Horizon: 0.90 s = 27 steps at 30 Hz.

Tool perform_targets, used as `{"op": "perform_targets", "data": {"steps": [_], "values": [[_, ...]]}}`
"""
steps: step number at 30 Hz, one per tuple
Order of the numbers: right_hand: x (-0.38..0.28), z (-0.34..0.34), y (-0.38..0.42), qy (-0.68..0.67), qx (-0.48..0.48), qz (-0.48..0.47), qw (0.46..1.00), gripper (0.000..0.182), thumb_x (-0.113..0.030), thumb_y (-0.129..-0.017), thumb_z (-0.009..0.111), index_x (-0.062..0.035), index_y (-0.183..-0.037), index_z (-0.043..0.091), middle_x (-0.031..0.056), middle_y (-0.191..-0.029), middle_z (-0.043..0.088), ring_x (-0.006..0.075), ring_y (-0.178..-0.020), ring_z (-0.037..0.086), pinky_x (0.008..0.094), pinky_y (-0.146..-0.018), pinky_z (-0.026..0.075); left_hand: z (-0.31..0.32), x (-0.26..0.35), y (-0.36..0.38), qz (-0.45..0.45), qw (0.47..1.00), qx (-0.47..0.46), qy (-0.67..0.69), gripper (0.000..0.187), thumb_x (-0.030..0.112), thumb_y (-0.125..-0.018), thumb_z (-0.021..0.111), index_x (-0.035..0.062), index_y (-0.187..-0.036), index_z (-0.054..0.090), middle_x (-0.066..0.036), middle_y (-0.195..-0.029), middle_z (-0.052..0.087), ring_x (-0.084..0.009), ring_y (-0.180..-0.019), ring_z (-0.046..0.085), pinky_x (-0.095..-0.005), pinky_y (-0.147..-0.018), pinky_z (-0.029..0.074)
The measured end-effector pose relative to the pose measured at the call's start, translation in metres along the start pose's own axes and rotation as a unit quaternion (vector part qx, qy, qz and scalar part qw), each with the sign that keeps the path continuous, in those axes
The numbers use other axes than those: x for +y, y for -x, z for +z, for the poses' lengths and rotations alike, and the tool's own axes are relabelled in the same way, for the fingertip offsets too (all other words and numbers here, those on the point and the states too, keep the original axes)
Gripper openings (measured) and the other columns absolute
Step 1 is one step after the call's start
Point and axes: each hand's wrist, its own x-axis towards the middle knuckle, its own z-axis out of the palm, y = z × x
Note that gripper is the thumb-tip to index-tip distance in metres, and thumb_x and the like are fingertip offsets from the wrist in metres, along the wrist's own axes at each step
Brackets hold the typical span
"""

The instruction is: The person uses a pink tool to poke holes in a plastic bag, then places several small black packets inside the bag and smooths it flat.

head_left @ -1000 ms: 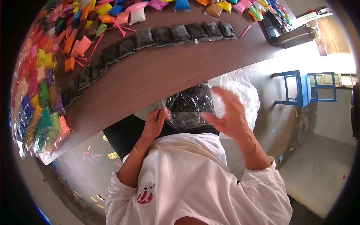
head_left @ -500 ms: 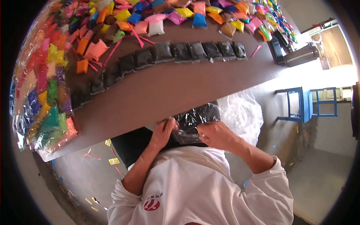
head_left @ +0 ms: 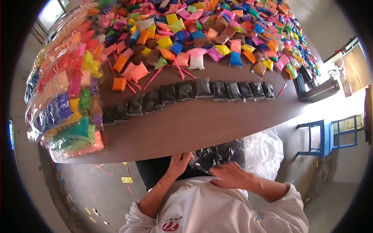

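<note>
A clear plastic bag (head_left: 219, 152) with black contents lies over my lap, just below the table's near edge. My left hand (head_left: 180, 164) grips the bag's left end, with the fingers closed on the plastic. At the bag's near edge, my right hand (head_left: 232, 176) has its fingers bent against the film and closed on it; the fingertips are partly hidden. On the table beyond, a curved row of flat black packets (head_left: 185, 90) runs from left to right.
Heaped small coloured packets (head_left: 221, 29) cover the table's far side. Large clear bags of coloured packets (head_left: 64, 105) are stacked at the left. Crumpled clear plastic (head_left: 264, 153) hangs right of my lap. A metal flask (head_left: 323, 91) lies at the right, with a blue chair (head_left: 325, 138) beyond.
My view has tilted up, so the table and hands appear lower. My right hand has shifted along the bag's near edge and lies flatter. My left hand stays at the left end.
</note>
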Motion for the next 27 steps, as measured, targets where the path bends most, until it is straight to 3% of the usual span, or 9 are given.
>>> {"op": "perform_targets", "data": {"steps": [2,5,9,12,14,19,23,25,27], "values": [[0.006,-0.025,0.016,0.014,-0.102,0.036,0.994,0.025,-0.026,-0.089,0.057,-0.0020,-0.094,0.063,0.0194,-0.095,0.067,0.0379,-0.095,0.066,0.0492,-0.082,0.051,-0.007,-0.006,0.002,-0.008,1.000,0.010,0.007,0.016,0.016,-0.100,0.056,0.0012,-0.096,0.062,-0.005,-0.083,0.064,-0.0127,-0.073,0.061,-0.0297,-0.063,0.048],[0.027,-0.039,0.043,0.033,-0.119,0.080,0.989,0.020,-0.021,-0.088,0.055,-0.0027,-0.089,0.064,0.0189,-0.090,0.068,0.0365,-0.090,0.067,0.0496,-0.079,0.051,-0.015,-0.014,0.003,-0.027,0.999,0.017,0.006,0.018,0.019,-0.100,0.056,0.0021,-0.095,0.062,-0.006,-0.084,0.065,-0.0142,-0.075,0.061,-0.0311,-0.066,0.049],[0.041,-0.041,0.056,-0.017,-0.041,0.094,0.995,0.012,-0.013,-0.084,0.056,-0.0053,-0.084,0.064,0.0167,-0.080,0.068,0.0364,-0.081,0.066,0.0493,-0.074,0.051,-0.012,-0.019,-0.002,-0.041,0.998,0.024,0.049,0.016,0.017,-0.100,0.058,0.0032,-0.094,0.063,-0.004,-0.083,0.065,-0.0125,-0.071,0.060,-0.0300,-0.064,0.048],[0.041,-0.036,0.058,0.052,-0.009,0.134,0.990,0.010,-0.013,-0.082,0.060,-0.0067,-0.088,0.065,0.0120,-0.078,0.068,0.0331,-0.079,0.067,0.0463,-0.073,0.051,-0.001,0.007,-0.007,-0.062,0.996,0.024,0.059,0.020,0.021,-0.100,0.058,0.0038,-0.092,0.063,-0.003,-0.082,0.065,-0.0123,-0.070,0.059,-0.0292,-0.064,0.048],[0.040,-0.035,0.066,-0.004,0.031,0.116,0.993,0.012,-0.012,-0.081,0.060,-0.0078,-0.091,0.066,0.0116,-0.075,0.067,0.0328,-0.076,0.067,0.0444,-0.073,0.051,0.001,0.011,-0.003,-0.074,0.995,0.015,0.060,0.023,0.024,-0.100,0.058,0.0036,-0.091,0.063,-0.004,-0.081,0.065,-0.0126,-0.070,0.059,-0.0291,-0.065,0.048],[0.038,-0.025,0.068,-0.125,-0.050,0.046,0.990,0.015,-0.014,-0.082,0.070,-0.0068,-0.094,0.065,0.0096,-0.086,0.068,0.0305,-0.087,0.066,0.0408,-0.075,0.051,0.007,0.013,-0.012,-0.073,0.991,0.026,0.107,0.027,0.028,-0.099,0.059,0.0027,-0.092,0.063,-0.007,-0.080,0.065,-0.0148,-0.070,0.061,-0.0289,-0.063,0.048],[0.040,-0.019,0.072,-0.172,-0.058,0.012,0.983,0.020,-0.019,-0.081,0.072,-0.0055,-0.093,0.063,0.0094,-0.086,0.068,0.0319,-0.085,0.066,0.0430,-0.079,0.050,0.004,0.011,-0.015,-0.039,0.994,0.002,0.103,0.027,0.027,-0.100,0.058,0.0024,-0.090,0.061,-0.006,-0.079,0.063,-0.0141,-0.070,0.060,-0.0292,-0.064,0.049],[0.038,-0.021,0.080,-0.120,-0.015,-0.001,0.993,0.019,-0.019,-0.081,0.072,-0.0061,-0.093,0.064,0.0087,-0.084,0.068,0.0307,-0.085,0.066,0.0424,-0.082,0.049,0.001,0.016,-0.013,-0.058,0.994,0.001,0.097,0.025,0.026,-0.101,0.058,0.0027,-0.090,0.060,-0.004,-0.079,0.062,-0.0133,-0.069,0.058,-0.0292,-0.067,0.050],[0.039,-0.020,0.089,-0.060,0.028,-0.025,0.998,0.018,-0.018,-0.081,0.071,-0.0071,-0.094,0.065,0.0078,-0.084,0.067,0.0294,-0.086,0.065,0.0416,-0.085,0.049,-0.018,-0.019,-0.013,0.040,0.998,0.021,-0.036,0.025,0.024,-0.101,0.057,0.0027,-0.089,0.060,-0.005,-0.079,0.062,-0.0134,-0.069,0.058,-0.0297,-0.068,0.050]]}}
